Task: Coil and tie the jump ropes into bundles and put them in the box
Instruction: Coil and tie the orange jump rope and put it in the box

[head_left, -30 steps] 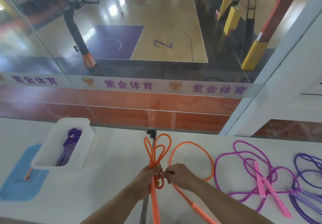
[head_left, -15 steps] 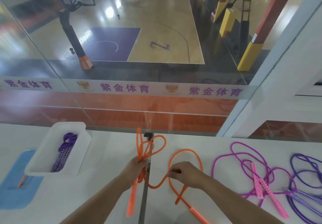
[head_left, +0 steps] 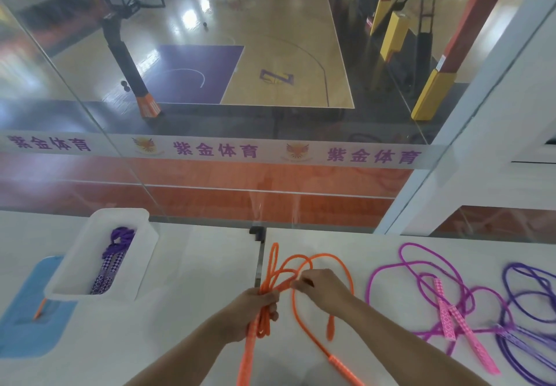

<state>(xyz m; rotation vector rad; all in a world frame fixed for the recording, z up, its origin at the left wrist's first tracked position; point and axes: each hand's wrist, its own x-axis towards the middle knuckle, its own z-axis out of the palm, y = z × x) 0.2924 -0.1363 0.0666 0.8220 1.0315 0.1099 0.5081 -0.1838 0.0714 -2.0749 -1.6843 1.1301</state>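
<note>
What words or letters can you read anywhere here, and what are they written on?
"紫金体育": purple characters on the white strip across the glass, printed three times.
A large purple mark like a "Z" or "L" on the basketball court floor; I cannot tell which.
The winged logos between the words: too small to read.

White strip across glass: purple "紫金体育" three times, winged emblems between. Court floor: purple logo, unreadable.

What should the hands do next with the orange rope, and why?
Probably wrap the loose strand around the bunch. The left hand grips gathered loops of the orange rope, and the right hand pinches a free strand beside them, but a long tail and one handle lie loose on the table, so the bundle isn't tied yet.
</note>
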